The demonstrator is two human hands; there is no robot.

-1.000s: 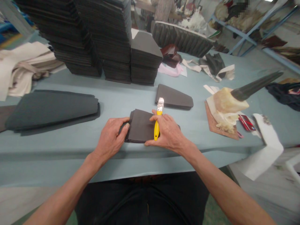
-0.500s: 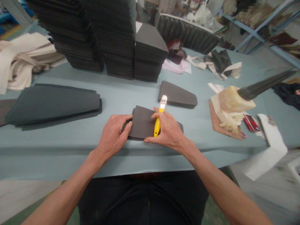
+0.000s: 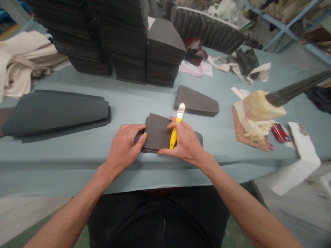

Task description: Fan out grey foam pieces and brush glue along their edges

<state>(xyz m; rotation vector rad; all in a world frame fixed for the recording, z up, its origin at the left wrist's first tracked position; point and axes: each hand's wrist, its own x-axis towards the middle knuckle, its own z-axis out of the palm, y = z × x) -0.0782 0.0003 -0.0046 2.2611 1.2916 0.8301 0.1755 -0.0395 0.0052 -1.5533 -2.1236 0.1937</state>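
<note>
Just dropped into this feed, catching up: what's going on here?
A person has both hands at a small stack of dark grey pieces on the table. The left hand is against its left edge; the right hand rests over its right part while holding a yellow-handled brush, bristles pointing away. Another small stack lies just beyond, with tall dark stacks farther back.

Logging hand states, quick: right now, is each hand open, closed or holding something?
Left hand: partly open, touching the left edge of the dark panel stack.
Right hand: holding the yellow-handled paintbrush, also touching the stack.
</note>
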